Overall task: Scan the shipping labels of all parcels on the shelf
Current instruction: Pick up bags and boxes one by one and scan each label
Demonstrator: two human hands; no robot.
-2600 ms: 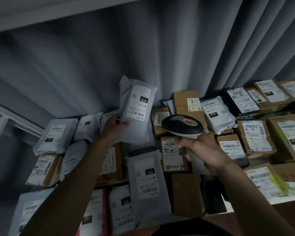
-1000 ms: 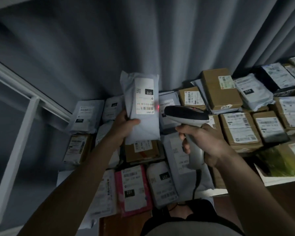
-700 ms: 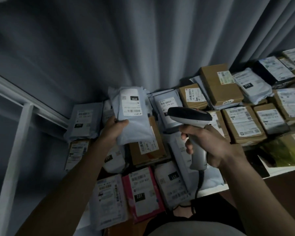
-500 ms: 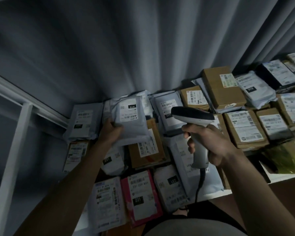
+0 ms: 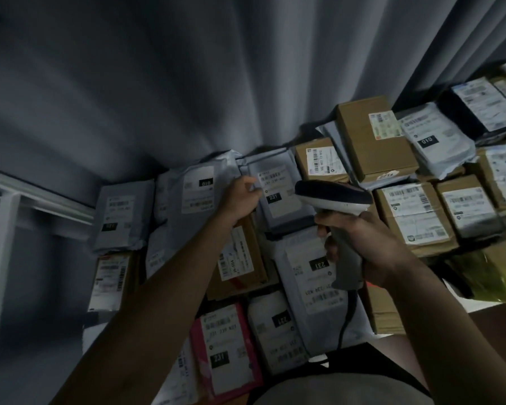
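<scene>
Grey mailer (image 5: pixel 278 194) under my left hand (image 5: pixel 241 197), grip unclear; right hand (image 5: pixel 360 241) clenches scanner (image 5: pixel 333 200); most parcels seemingly unscanned.

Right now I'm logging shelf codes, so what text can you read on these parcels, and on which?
"010": grey poly mailer at the back.
"231": dark grey mailer at the left hand.
"231": pink mailer in front.
"010": pale mailer on the right.
Barcodes and address lines: too blurred.
</scene>
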